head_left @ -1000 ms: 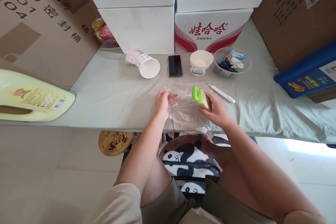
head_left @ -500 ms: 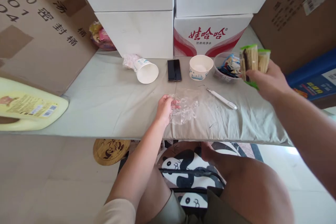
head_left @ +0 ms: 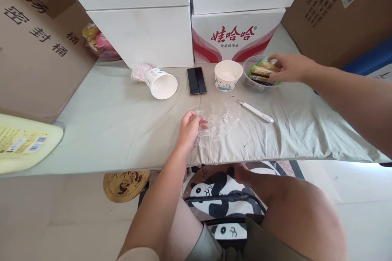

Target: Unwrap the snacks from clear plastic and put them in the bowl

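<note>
My left hand (head_left: 190, 128) is closed on a crumpled clear plastic bag (head_left: 214, 126) that lies on the cloth-covered surface. At the right, my right hand (head_left: 289, 68) reaches over a clear plastic bowl (head_left: 260, 85), its fingers curled round snack packets (head_left: 263, 70) with green edges. The packets are down inside the bowl's rim, on top of dark packets that are mostly hidden. Left of the bowl stands an upright white paper cup (head_left: 227, 76). Nearer to me, a white utility knife (head_left: 255, 111) lies on the cloth.
A phone (head_left: 196, 80) lies in the middle. Left of it, another paper cup (head_left: 163, 85) rests on its side against a pinkish plastic bundle (head_left: 141, 72). White boxes (head_left: 143, 32) stand at the back, cardboard boxes (head_left: 39, 57) at the sides. A yellow jug (head_left: 27, 140) is at the left.
My right hand has moved left and down, bringing the snack packets from the air into the clear bowl. My left hand stays on the plastic bag. The view has shifted slightly.
</note>
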Demonstrator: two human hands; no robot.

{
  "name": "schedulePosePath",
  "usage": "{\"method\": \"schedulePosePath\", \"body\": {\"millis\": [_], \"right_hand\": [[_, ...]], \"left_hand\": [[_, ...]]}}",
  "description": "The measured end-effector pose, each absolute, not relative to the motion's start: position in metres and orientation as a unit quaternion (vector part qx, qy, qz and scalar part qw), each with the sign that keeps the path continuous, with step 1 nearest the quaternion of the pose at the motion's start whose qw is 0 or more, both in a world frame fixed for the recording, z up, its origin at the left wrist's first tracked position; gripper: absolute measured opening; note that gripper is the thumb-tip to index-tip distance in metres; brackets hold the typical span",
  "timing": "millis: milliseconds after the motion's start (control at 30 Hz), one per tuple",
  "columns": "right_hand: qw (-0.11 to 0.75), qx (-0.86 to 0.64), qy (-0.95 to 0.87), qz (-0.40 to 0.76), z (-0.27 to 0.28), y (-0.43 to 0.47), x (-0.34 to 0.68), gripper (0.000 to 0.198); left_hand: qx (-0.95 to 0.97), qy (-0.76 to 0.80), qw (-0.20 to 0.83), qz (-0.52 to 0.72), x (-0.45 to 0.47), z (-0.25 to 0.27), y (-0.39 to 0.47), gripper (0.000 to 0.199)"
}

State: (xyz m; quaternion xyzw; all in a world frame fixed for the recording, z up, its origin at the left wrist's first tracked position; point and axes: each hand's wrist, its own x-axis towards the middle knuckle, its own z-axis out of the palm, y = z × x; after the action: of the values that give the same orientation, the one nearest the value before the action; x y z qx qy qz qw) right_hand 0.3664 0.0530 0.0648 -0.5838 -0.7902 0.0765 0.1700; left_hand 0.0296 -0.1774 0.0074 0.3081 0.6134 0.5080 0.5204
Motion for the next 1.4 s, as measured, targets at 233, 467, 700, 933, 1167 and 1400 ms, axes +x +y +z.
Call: {"method": "schedulePosePath", "body": {"millis": [233, 467, 700, 933, 1167, 1400], "right_hand": [[0.112, -0.562, -0.820, -0.010, 0.058, 0.054, 0.374, 0.040], [0.222, -0.503, -0.835, 0.005, 0.070, -0.054, 0.298, 0.030], [0.093, -0.403, -0.896, 0.163, 0.005, -0.174, 0.247, 0.042], [0.093, -0.415, -0.894, 0.142, -0.012, -0.196, 0.263, 0.073], [0.154, -0.397, -0.891, 0.158, -0.011, -0.191, 0.268, 0.039], [0.141, -0.432, -0.876, 0.162, -0.011, -0.185, 0.266, 0.050]], "left_hand": [[0.322, 0.607, 0.523, 0.505, 0.032, 0.008, -0.174, 0.008], [0.367, 0.601, 0.512, 0.491, 0.033, 0.009, -0.171, 0.009], [0.355, 0.626, 0.486, 0.496, 0.013, 0.008, -0.178, 0.035], [0.407, 0.695, 0.335, 0.489, -0.029, -0.006, -0.193, 0.062], [0.640, 0.635, 0.184, 0.391, -0.027, 0.022, -0.211, 0.019], [0.736, 0.578, 0.291, 0.199, -0.021, 0.016, -0.205, 0.039]]}}
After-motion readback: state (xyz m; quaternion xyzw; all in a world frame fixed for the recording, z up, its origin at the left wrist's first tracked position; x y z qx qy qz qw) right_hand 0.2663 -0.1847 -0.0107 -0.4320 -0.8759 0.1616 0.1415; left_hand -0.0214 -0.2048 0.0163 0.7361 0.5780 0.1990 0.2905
